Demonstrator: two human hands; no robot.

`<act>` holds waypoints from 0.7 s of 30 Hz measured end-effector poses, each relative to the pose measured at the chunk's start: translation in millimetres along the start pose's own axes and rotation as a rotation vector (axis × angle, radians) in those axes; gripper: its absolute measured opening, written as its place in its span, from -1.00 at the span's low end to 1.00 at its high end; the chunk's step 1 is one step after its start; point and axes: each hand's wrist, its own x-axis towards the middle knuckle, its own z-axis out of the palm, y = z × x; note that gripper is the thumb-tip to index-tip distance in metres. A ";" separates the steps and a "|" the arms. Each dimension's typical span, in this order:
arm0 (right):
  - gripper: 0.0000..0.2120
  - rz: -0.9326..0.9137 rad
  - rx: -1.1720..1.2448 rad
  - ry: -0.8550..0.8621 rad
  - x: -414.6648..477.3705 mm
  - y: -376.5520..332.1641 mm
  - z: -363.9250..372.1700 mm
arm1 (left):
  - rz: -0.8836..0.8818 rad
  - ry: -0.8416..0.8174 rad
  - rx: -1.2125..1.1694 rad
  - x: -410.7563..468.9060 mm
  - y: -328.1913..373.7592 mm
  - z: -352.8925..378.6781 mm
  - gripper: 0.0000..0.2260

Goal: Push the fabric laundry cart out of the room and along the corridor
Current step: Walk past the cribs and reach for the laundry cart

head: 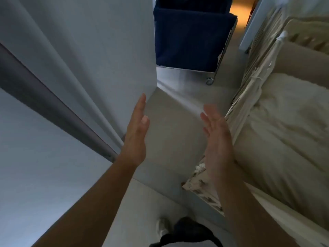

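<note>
The boxy navy fabric laundry cart (191, 35) on its thin metal caster frame stands ahead in the doorway, well apart from both hands. The left hand (136, 135) and right hand (218, 139) hang flat, fingers spread, gripping nothing, above the smooth grey floor (170, 132). Rumpled cream bedding (284, 132) lies at right.

Laundry cart (192, 38): top cut off by frame edge, left side hidden behind white wall (110, 50); only one caster (210, 81) shows. Whole pic motion-blurred, esp. right hand (217, 138) fingertips. Bed (284, 131) runs off right edge. Shoe (162, 227) at bottom blurry, partly hidden by dark clothing.
</note>
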 end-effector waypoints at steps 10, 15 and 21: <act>-0.40 0.048 0.036 0.043 73.0 39.3 2.9 | -0.071 -0.045 -0.026 78.1 -28.8 7.2 -0.24; -0.43 0.075 0.086 0.084 149.2 61.3 6.9 | -0.083 -0.089 -0.039 159.0 -51.3 24.4 -0.32; -0.42 0.110 0.110 0.165 250.9 67.9 9.1 | -0.140 -0.144 -0.050 262.2 -76.3 50.1 -0.28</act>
